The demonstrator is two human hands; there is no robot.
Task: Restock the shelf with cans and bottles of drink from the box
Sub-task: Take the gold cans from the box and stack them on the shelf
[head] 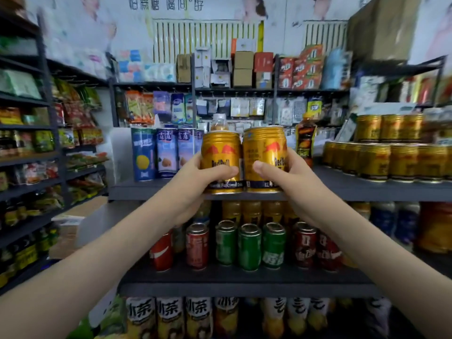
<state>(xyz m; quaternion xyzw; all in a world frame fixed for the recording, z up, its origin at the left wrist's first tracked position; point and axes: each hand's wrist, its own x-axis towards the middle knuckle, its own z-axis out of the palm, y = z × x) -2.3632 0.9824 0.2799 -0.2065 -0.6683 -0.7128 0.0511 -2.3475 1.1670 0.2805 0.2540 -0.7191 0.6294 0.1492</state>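
I hold two gold Red Bull cans side by side at the front edge of the top dark shelf (151, 189). My left hand (195, 182) grips the left can (220, 152), thumb across its front. Around the right can (263, 152) curls my right hand (288, 177), thumb on its face. Both cans are upright and touch each other; their bases are level with the shelf edge. A stacked group of the same gold cans (381, 155) stands on that shelf to the right. The box is not in view.
Tall blue cans (166, 152) stand at the shelf's left, and a dark bottle (305, 140) behind the right can. One level down are red and green cans (247, 245), with tea bottles (171, 319) below them. Snack racks (29, 167) line the left side.
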